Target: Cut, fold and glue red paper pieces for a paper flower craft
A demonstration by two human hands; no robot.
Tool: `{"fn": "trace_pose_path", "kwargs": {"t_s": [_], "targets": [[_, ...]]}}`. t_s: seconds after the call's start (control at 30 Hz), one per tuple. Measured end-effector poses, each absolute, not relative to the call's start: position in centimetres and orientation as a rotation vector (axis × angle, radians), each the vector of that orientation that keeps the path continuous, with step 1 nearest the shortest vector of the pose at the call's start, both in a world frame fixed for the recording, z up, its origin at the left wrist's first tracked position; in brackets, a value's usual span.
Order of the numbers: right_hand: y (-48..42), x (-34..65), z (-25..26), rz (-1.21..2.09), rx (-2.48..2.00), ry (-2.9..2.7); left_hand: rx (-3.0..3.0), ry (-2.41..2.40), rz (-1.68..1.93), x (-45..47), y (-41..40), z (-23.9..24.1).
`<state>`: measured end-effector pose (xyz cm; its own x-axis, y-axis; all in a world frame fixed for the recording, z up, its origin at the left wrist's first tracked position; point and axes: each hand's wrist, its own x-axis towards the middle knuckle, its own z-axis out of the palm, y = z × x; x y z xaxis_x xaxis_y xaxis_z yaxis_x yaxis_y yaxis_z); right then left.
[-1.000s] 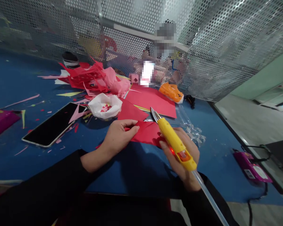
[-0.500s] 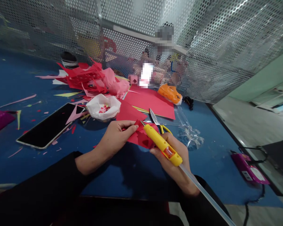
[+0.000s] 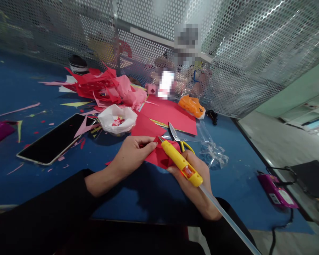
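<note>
Right hand (image 3: 195,180) grips yellow glue gun (image 3: 180,162); left hand (image 3: 131,153) pinches red paper (image 3: 159,156) beside its tip.

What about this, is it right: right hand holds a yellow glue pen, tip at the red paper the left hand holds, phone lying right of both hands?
No: the head view shows the phone left of both hands. The right hand does hold the yellow glue pen, tip at the red paper the left hand holds.

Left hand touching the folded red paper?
Touching. Head view: fingertips of the left hand pinch the folded red paper, no gap; right hand holds the yellow glue gun.
</note>
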<state>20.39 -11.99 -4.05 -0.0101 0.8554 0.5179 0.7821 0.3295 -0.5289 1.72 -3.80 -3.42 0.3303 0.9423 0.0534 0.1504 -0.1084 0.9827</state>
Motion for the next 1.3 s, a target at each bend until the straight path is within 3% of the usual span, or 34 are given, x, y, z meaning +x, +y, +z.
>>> {"fn": "trace_pose_path", "kwargs": {"t_s": [1.3], "targets": [[-11.92,20.38,-4.09,0.076,-1.604,-1.788,1.559,1.042,0.925,1.66,-3.82,-3.57]]}}
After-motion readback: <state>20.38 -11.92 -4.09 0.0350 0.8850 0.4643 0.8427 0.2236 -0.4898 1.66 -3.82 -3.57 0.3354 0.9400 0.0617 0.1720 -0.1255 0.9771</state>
